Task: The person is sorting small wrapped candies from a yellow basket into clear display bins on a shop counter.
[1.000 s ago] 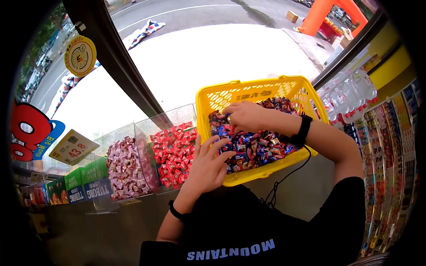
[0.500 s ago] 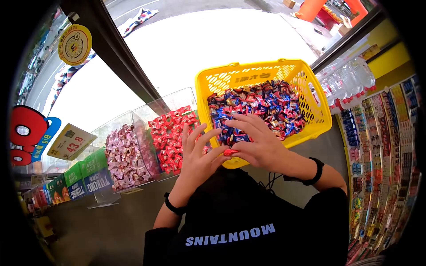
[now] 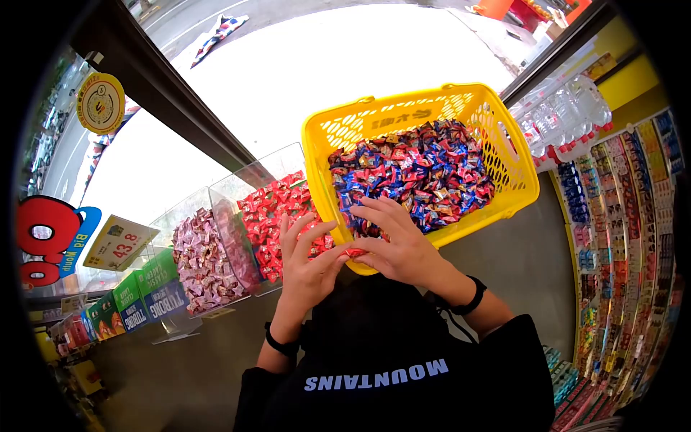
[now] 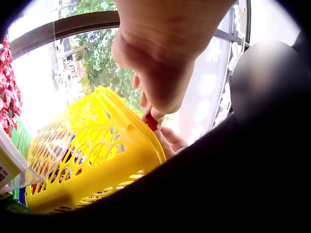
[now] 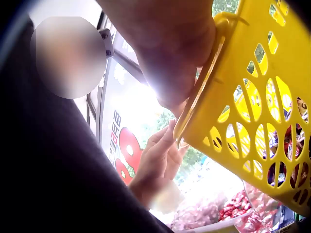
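A small red-wrapped candy (image 3: pixel 354 252) sits between my two hands, over the near left corner of the yellow basket (image 3: pixel 529 191). My left hand (image 3: pixel 306 263) pinches its left end with thumb and forefinger, the other fingers spread. The right hand (image 3: pixel 399 248) pinches the opposite end, its fingers reaching over the rim. Inside the basket lies a heap of blue, red and dark wrapped candies (image 3: pixel 425 173). In the left wrist view, the red candy (image 4: pixel 151 122) shows at the fingertips; the right wrist view hides it behind my hand and the rim.
Left of the basket are clear bins of red candies (image 3: pixel 270 230) and pink candies (image 3: pixel 201 263). A price sign (image 3: pixel 121 243) stands beyond them, above green Tuborg boxes (image 3: pixel 162 284). Bottled water (image 3: pixel 568 115) and a packed shelf (image 3: pixel 626 237) are on the right.
My right hand has come out of the candy heap to the basket's near left corner and met the left hand. Both now pinch a red candy. The head view has shifted slightly.
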